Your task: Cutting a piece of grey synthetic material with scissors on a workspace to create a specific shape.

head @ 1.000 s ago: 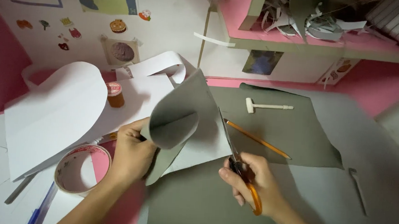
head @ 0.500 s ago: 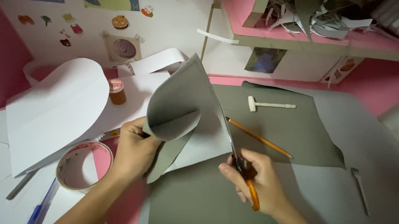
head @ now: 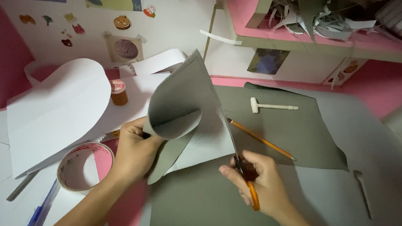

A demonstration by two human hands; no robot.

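scissors in grey sheet

the left hand (head: 136, 151) pinches the curled grey sheet (head: 187, 107), lifted above the dark mat (head: 297, 133). the right hand (head: 262, 182) has fingers closed through orange-handled scissors (head: 243, 176), blades running up the sheet's right edge. a pencil (head: 261, 139) lies just right of it.

Single head view, looking steeply down, close over cluttered craft table (head: 384, 152).

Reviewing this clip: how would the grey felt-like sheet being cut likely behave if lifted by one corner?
The grey felt-like sheet would probably flop: it already curls into a soft roll where the left hand holds it. It likely weighs little, since a few fingers keep the lifted part up. Its fuzzy-looking surface suggests it would not slip easily, while the right hand works orange-handled scissors along it.
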